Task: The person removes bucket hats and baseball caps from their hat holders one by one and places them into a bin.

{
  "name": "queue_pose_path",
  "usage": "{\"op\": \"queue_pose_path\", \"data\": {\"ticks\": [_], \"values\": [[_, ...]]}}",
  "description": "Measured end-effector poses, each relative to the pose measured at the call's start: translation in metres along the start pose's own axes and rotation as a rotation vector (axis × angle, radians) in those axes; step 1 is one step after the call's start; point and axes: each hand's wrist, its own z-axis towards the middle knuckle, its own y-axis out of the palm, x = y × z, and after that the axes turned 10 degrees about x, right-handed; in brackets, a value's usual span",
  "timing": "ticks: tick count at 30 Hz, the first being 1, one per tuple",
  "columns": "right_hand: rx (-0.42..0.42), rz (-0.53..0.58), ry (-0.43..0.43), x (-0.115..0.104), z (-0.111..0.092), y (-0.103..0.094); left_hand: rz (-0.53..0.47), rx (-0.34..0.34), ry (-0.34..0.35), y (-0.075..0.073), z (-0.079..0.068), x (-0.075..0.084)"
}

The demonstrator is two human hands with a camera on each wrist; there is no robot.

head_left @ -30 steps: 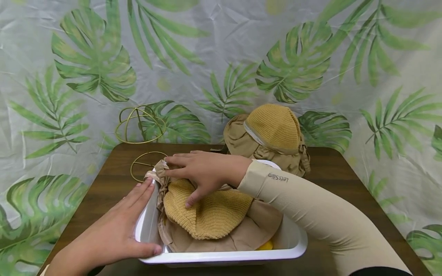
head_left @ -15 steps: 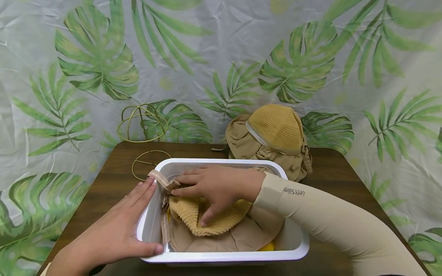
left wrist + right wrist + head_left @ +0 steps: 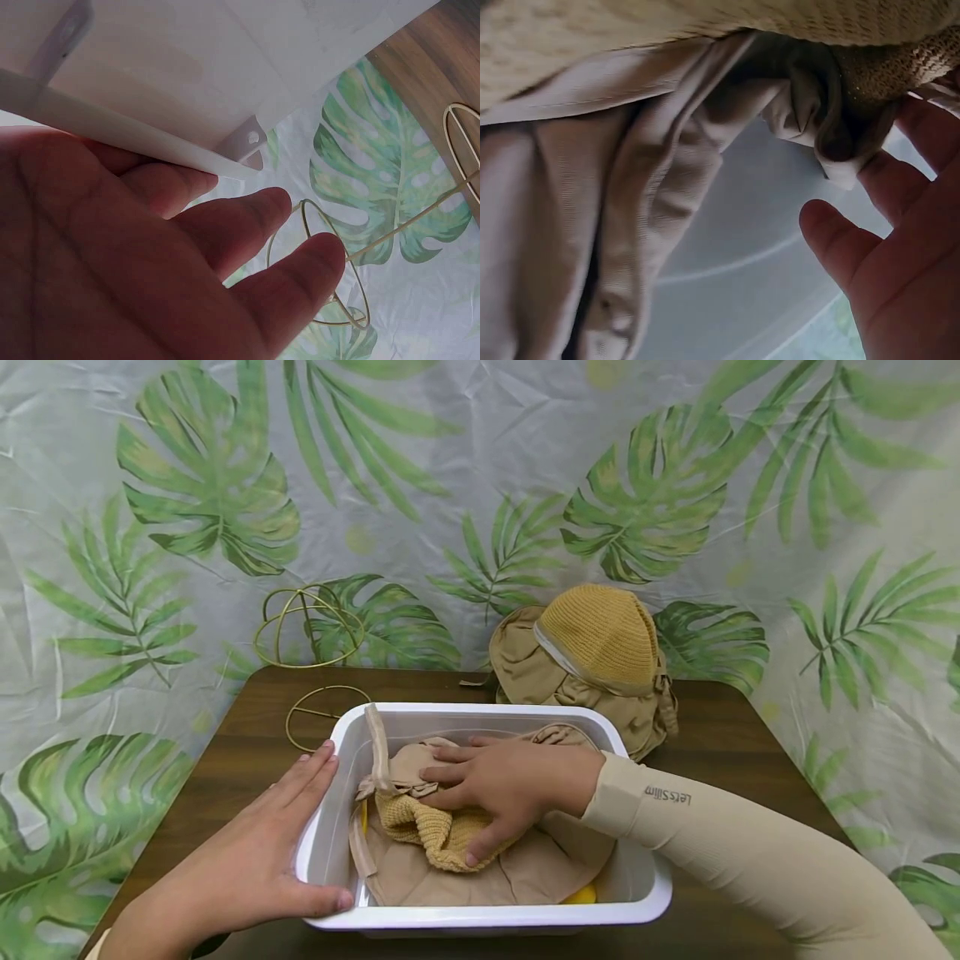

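A sun hat with a yellow knit crown point(image 3: 408, 820) and tan cloth brim point(image 3: 487, 887) lies crumpled in a white plastic basin point(image 3: 480, 917). My right hand point(image 3: 513, 785), fingers spread, presses down on the hat's crown. A tan strap point(image 3: 377, 747) from the hat leans up at the basin's back left corner. My left hand point(image 3: 247, 852) steadies the basin's left side, thumb on the front left corner of the rim. In the left wrist view, its nearly straight fingers point(image 3: 232, 225) lie along the outside, just under the rim.
Behind the basin a similar yellow and tan hat point(image 3: 600, 643) sits at the back of the dark wooden table point(image 3: 720, 735). A gold wire stand point(image 3: 307, 627) rises at the back left. Something bright yellow point(image 3: 581, 894) peeks out beneath the hat in the basin.
The right hand has moved down and right into the basin, flattening the hat. The hat's left edge and strap have come inside off the left rim. The left hand stays put.
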Motion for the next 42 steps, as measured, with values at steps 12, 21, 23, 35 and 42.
{"op": "queue_pose_path", "data": {"ticks": [12,21,23,35,42], "values": [[-0.086,0.004,0.048,0.0,-0.007,0.011,-0.005,0.021,0.007,-0.001,0.0,0.0],[-0.183,0.011,0.04,0.003,0.003,0.023,-0.013,0.003,-0.038,0.001,0.001,0.003],[-0.199,0.007,0.033,0.004,0.007,0.025,-0.01,0.011,-0.037,0.001,0.0,0.003],[-0.275,0.102,0.085,0.003,0.016,0.035,0.002,0.009,-0.035,0.0,-0.003,0.002],[-0.18,0.212,0.09,0.006,0.007,0.012,0.015,0.005,-0.026,0.0,-0.001,0.003]]}}
